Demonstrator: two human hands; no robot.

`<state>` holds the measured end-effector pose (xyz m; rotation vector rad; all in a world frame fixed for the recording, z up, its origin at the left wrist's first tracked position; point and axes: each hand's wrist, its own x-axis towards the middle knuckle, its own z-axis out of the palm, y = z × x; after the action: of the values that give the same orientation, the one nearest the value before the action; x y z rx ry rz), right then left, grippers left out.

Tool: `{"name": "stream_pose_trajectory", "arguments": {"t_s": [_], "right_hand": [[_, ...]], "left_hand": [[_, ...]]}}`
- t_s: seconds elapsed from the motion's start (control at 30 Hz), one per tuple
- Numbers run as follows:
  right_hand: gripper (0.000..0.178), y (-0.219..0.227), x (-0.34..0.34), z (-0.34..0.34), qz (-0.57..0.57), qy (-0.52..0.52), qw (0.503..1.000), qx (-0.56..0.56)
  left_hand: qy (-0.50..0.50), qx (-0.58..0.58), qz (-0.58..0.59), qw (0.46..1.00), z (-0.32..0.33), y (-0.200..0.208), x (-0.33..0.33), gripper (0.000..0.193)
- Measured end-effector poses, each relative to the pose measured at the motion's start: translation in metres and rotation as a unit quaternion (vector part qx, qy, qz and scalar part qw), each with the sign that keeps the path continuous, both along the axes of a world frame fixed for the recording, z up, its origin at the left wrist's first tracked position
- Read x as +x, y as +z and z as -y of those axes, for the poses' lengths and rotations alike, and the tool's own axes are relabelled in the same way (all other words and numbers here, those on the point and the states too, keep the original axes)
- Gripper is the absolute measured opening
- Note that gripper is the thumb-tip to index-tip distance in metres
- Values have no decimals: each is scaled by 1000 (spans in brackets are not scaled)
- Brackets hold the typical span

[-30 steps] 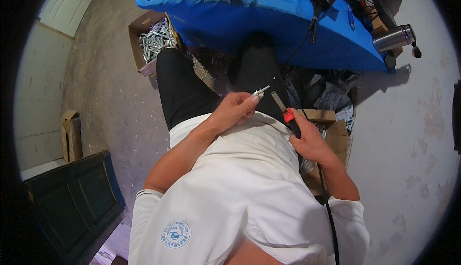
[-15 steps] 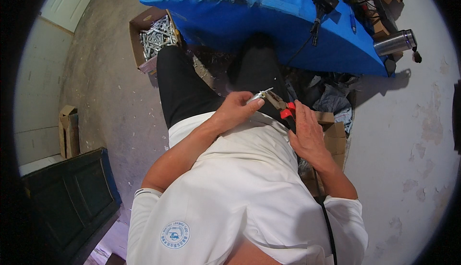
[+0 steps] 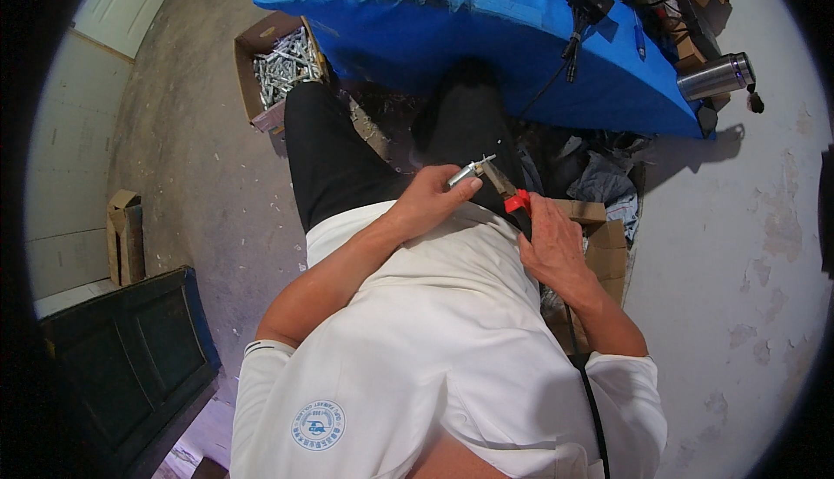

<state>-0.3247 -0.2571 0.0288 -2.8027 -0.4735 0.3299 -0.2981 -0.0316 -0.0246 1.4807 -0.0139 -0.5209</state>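
Fisheye view from the wearer's head, aimed steeply down

The left of two side-by-side head cameras looks down the front of the wearer's body, upright and unmirrored. The white shirt (image 3: 417,349) is nearest the lens, filling the lower middle; the left hand (image 3: 427,201) and right hand (image 3: 553,240) lie around the centre, beyond it. Past the black-trousered legs (image 3: 334,153) the view reaches a blue-covered table (image 3: 499,20) along the top, with floor (image 3: 200,132) at left and a pale wall (image 3: 738,244) at right, straight edges bending toward the dark corners
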Motion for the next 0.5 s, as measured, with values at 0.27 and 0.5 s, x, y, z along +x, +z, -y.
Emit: {"name": "stream_pose_trajectory", "arguments": {"t_s": [0.27,0.5], "right_hand": [[49,-2,5,2,-9,24,998,53],[35,5,11,6,-193,-10,974,122]], "left_hand": [[-74,78,24,994,7,-5,0,40],[-62,125,65,988,6,-1,-3,41]]}}
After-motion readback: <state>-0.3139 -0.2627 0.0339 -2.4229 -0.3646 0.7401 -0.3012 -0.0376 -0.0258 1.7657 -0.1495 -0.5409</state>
